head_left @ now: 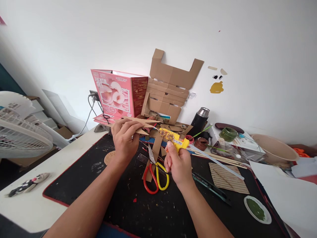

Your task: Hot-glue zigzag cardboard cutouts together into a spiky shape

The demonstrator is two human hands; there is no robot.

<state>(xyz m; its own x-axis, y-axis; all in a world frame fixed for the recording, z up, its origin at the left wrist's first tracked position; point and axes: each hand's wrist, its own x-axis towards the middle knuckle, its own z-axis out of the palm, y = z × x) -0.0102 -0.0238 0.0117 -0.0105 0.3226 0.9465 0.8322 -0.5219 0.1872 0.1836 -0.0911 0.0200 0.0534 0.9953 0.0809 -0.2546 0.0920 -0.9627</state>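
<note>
My left hand (125, 136) is closed on a cut piece of brown cardboard (142, 123) with pointed ends, raised above the black mat. In my right hand (178, 163) is a yellow glue gun (174, 138), its body crusted with brown residue. The gun's nozzle points left and is at the right end of the cardboard; whether they touch I cannot tell. A clear glue stick (218, 162) runs out of the gun's back to the right. Below, between my hands, lie scissors (155, 172) with one red and one yellow handle.
Cardboard scraps are heaped behind my hands, before a pink box (116, 94) and a folded cardboard sheet (170, 86). A black thermos (200, 120), paint jars (201, 143), corrugated cardboard (229, 178), a utility knife (211, 189) and a green paint lid (257, 209) are right. A fan (23, 132) stands left.
</note>
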